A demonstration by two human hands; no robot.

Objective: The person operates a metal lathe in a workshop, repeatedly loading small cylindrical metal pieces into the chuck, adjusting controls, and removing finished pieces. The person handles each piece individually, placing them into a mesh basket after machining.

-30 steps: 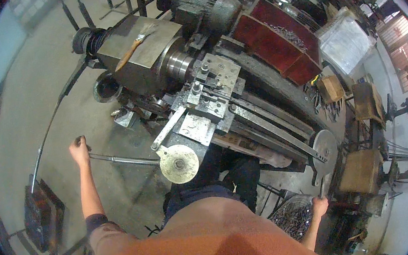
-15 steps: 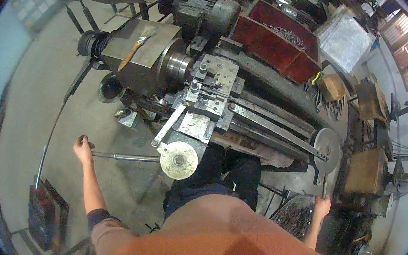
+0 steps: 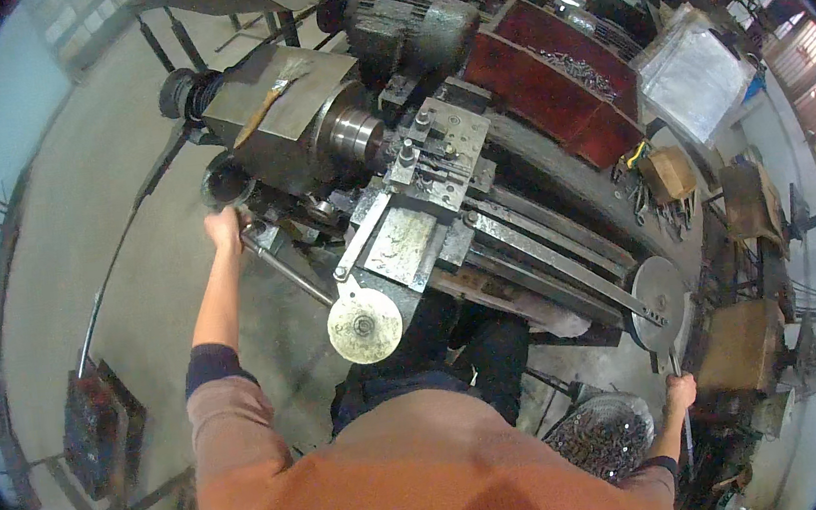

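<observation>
My left hand (image 3: 224, 231) is closed round the end of a steel lever (image 3: 291, 274). That lever runs down to a pale round disc (image 3: 364, 326) at the front of a lathe. Off to the right, my right hand (image 3: 682, 390) grips a thin metal lever (image 3: 675, 364) below a grey disc (image 3: 655, 299). A long flat bar (image 3: 560, 263) joins the grey disc to the tool slide (image 3: 446, 145). Facing the slide is the bright steel spindle (image 3: 357, 136), which projects from the headstock (image 3: 284, 93). A wooden-handled brush (image 3: 261, 111) lies on top of the headstock.
Behind the bed stands a dark red tray (image 3: 550, 88) with small metal parts. A container of dark small pieces (image 3: 600, 438) sits near my right forearm. A motor (image 3: 412, 25) is at the back, and cardboard boxes (image 3: 738, 348) line the right side.
My left hand has swung its lever away from me and to the right. My right hand has moved right and slightly farther off with its lever. The tool slide has shifted slightly.
</observation>
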